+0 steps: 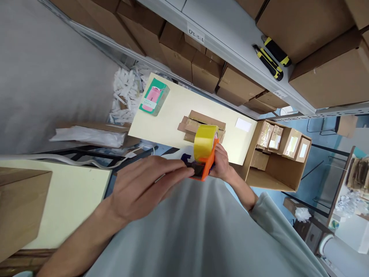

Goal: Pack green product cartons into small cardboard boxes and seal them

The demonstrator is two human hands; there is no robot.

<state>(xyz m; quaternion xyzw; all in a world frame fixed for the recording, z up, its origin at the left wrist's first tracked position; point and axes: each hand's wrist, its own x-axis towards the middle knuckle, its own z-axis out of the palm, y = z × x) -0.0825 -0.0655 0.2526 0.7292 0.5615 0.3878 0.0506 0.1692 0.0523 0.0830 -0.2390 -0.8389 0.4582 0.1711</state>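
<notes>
The right hand (221, 163) is closed around the handle of an orange tape gun (206, 167), held at chest height above the tabletop (173, 115). The left hand (144, 188), fingers loosely curled, pinches its front end below the yellow roll (205, 141). It looks light and rigid, best gripped by the handle, clear of the blade.

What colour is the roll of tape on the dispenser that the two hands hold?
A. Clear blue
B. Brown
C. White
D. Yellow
D: the roll of tape on the orange dispenser is plainly yellow; the right hand grips the dispenser and the left hand touches its front end with the fingertips.
</notes>
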